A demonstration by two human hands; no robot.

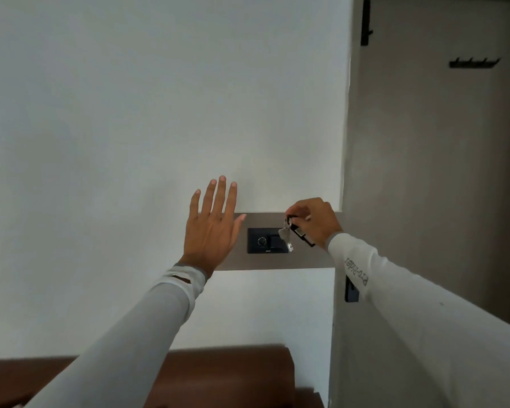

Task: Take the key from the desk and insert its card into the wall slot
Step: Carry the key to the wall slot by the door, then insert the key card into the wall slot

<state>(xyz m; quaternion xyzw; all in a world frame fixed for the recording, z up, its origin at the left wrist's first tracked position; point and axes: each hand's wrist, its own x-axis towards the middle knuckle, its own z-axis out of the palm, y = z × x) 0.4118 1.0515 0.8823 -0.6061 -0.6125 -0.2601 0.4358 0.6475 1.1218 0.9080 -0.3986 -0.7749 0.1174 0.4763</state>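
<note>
My right hand [314, 220] pinches a key ring with a black card tag [304, 237] that slants down to the right. A silver key [286, 236] dangles from the ring over the right end of a black wall panel [262, 240]. That panel has a round dial and sits on a grey-brown wall strip [277, 260]. I cannot make out a slot on it. My left hand [211, 228] is spread flat against the white wall just left of the panel, holding nothing.
A wall corner [343, 172] runs down right of the panel. Beyond it is a darker wall with a small black plate [351, 291] and coat hooks [473, 62] higher up. A brown wooden top [218, 375] lies below.
</note>
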